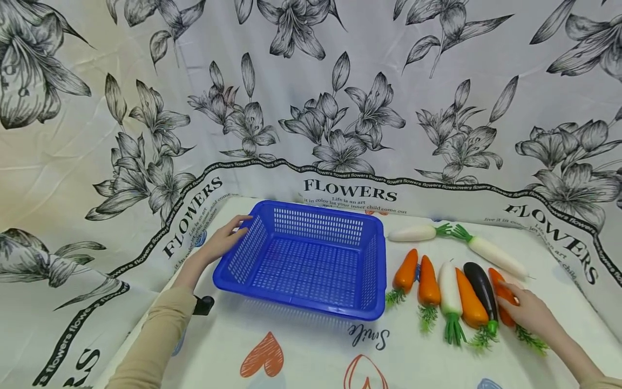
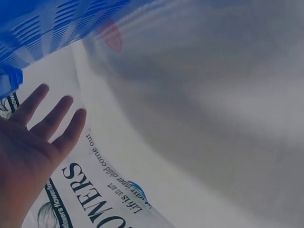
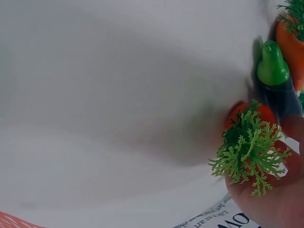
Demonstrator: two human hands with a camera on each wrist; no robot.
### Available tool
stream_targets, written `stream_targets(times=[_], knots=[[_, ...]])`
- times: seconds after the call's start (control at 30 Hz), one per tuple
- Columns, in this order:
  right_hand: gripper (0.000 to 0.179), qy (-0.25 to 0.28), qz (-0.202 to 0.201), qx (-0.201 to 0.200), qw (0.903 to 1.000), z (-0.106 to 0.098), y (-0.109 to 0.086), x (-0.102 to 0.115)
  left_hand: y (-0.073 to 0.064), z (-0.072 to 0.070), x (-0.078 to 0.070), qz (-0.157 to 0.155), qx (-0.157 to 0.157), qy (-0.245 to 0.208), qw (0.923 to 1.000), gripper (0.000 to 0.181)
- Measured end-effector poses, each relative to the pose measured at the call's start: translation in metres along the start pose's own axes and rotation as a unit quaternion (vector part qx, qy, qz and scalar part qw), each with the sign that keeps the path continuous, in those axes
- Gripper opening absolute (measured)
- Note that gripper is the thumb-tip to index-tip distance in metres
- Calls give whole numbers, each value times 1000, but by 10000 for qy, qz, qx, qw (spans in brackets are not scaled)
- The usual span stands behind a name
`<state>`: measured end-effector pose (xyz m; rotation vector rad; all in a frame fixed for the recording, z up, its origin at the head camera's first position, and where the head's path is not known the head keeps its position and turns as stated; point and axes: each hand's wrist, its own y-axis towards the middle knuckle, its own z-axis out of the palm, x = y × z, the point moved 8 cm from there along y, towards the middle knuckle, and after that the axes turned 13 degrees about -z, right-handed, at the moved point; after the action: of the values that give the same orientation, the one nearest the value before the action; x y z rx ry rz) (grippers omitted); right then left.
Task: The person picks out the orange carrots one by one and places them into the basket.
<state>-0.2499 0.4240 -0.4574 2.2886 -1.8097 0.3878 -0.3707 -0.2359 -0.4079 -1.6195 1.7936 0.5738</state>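
Note:
My right hand (image 1: 532, 310) grips the rightmost toy carrot (image 1: 507, 317), its thumb and fingers around the orange body. The carrot's leafy green top (image 3: 249, 147) points at the camera in the right wrist view. Just left of it lies a dark eggplant (image 1: 478, 283) with a green stem. My left hand (image 1: 225, 237) is at the left rim of a blue plastic basket (image 1: 298, 308), fingertips at the edge. Three of its fingers (image 2: 57, 116) show extended beside the basket wall (image 2: 52, 35) in the left wrist view. Nothing lies inside the basket.
Left of the eggplant lie a carrot (image 1: 471, 302), a white radish (image 1: 450, 283) and two more carrots (image 1: 428, 281). Behind them are two white radishes (image 1: 413, 233). A flower-print curtain (image 1: 340, 119) rises behind the table. A black object (image 1: 204, 305) shows by the left forearm.

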Motion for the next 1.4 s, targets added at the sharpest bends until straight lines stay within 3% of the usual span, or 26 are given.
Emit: stream_targets(times=[0.3, 0.5, 0.73, 0.97, 1.13, 1.4], knots=[[64, 287, 417, 359, 9981, 5, -3, -9, 6, 5, 13, 45, 661, -1359, 9885, 44], [68, 502, 601, 491, 9957, 5, -3, -12, 12, 10, 21, -300, 1065, -1965, 9742, 43], [70, 539, 592, 377, 9961, 1, -5, -14, 15, 9, 18, -159, 807, -1875, 9788, 43], [75, 891, 937, 403, 9908, 1, -9, -23, 20, 9, 15, -175, 818, -2015, 9759, 43], [75, 1136, 970, 248, 9885, -1, -10, -22, 23, 7, 16, -189, 761, -2032, 9760, 42], [76, 1728, 1132, 107, 9784, 3, -11, -24, 16, 9, 20, -294, 656, -2049, 9761, 44]])
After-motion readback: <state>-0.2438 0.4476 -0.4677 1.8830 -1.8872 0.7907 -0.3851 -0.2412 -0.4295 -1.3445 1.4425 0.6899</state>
